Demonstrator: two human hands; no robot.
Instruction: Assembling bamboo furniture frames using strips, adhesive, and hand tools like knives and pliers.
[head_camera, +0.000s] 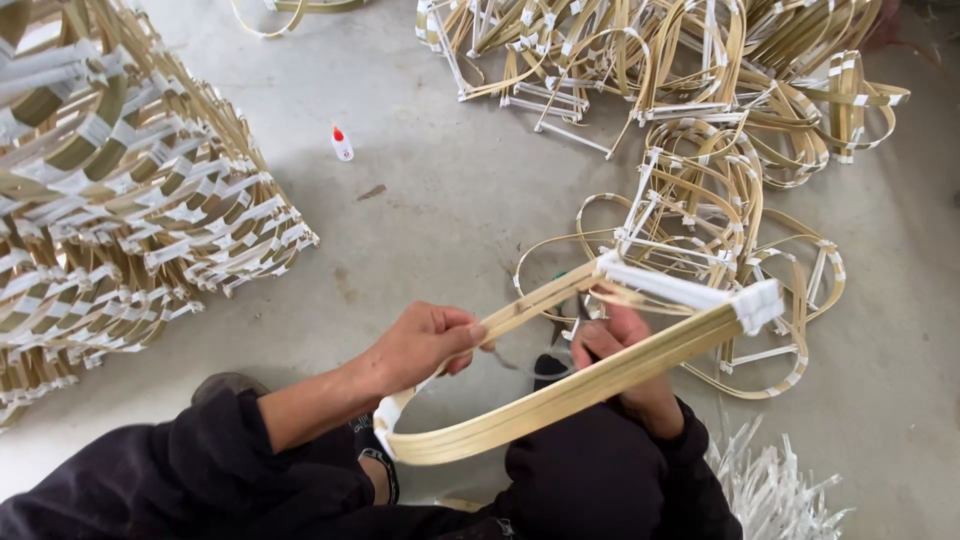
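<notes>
Head view: left hand (425, 345) pinching the upper strip of a bent bamboo frame (560, 395) above the lap; right hand (630, 365) closed around the lower strip, partly hidden. Best kept taut, both strips aligned, white tape (757, 303) pressed flat. Stacked frames (130, 220) left, loose frames (700, 110) ahead, small glue bottle (342, 144) on concrete floor (430, 200).

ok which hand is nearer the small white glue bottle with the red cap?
Left. The left hand grips the bamboo frame below and slightly right of the bottle; the right hand holds it much farther right.
</notes>
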